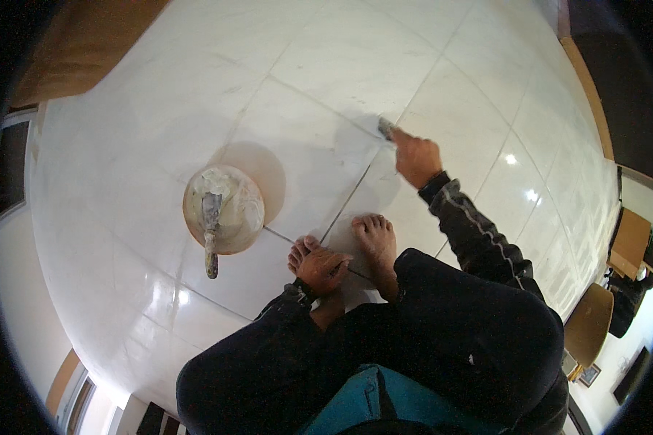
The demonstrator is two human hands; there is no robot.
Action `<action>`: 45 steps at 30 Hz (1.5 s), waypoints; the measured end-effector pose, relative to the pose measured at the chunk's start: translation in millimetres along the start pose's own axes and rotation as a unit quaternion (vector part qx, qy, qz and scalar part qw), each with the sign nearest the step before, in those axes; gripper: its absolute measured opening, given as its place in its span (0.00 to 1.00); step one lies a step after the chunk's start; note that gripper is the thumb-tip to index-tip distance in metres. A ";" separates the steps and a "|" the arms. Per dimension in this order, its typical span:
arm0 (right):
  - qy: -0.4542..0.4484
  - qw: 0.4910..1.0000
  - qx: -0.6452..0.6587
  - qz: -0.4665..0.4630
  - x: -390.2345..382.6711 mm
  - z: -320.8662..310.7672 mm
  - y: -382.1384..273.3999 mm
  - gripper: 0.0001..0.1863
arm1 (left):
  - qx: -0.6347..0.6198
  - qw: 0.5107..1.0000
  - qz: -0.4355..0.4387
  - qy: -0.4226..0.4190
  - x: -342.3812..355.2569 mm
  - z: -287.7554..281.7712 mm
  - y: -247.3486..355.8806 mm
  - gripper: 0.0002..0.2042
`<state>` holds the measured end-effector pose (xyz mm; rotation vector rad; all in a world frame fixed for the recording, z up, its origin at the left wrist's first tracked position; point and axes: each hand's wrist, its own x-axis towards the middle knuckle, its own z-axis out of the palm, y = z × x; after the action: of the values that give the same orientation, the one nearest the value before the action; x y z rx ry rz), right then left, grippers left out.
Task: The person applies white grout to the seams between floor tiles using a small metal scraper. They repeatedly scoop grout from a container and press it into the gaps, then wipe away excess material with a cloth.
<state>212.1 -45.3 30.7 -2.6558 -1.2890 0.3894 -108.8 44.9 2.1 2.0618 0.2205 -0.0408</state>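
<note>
My right hand (418,158) is closed round a small grey scraper (387,129), its tip on the white floor tiles where joint lines meet. Most of the tool is hidden by the fingers. My left hand (323,271) lies over my left foot, fingers loosely stretched and holding nothing. To the left stands a round tub (248,217) of white paste, likely grout. Across it rests a putty knife (211,239), its smeared blade on the paste and its handle sticking out over the near rim.
Large glossy tiles (326,51) spread all round, with a dark unfilled-looking joint (352,192) running between my feet and the scraper. A brown panel (94,51) stands at the far left. On the right are a cardboard box (629,235) and a chair (589,324).
</note>
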 end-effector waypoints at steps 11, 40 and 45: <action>-0.096 0.987 0.059 -0.112 -25.1 -11.8 -11.2 0.23 | -0.059 0.998 -0.009 0.022 -6.4 12.3 -7.1 0.06; -0.112 0.969 -0.057 -0.213 -42.7 7.4 12.8 0.24 | 0.023 0.998 -0.033 -0.040 -3.5 4.7 -2.4 0.08; -0.075 0.993 0.057 -0.075 -24.9 -23.6 31.6 0.21 | 0.001 0.999 -0.022 -0.045 -5.9 10.8 -10.7 0.09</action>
<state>228.0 -85.0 49.0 -2.4572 -1.4501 0.6306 -115.8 39.6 -11.7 2.0507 0.2102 -0.1615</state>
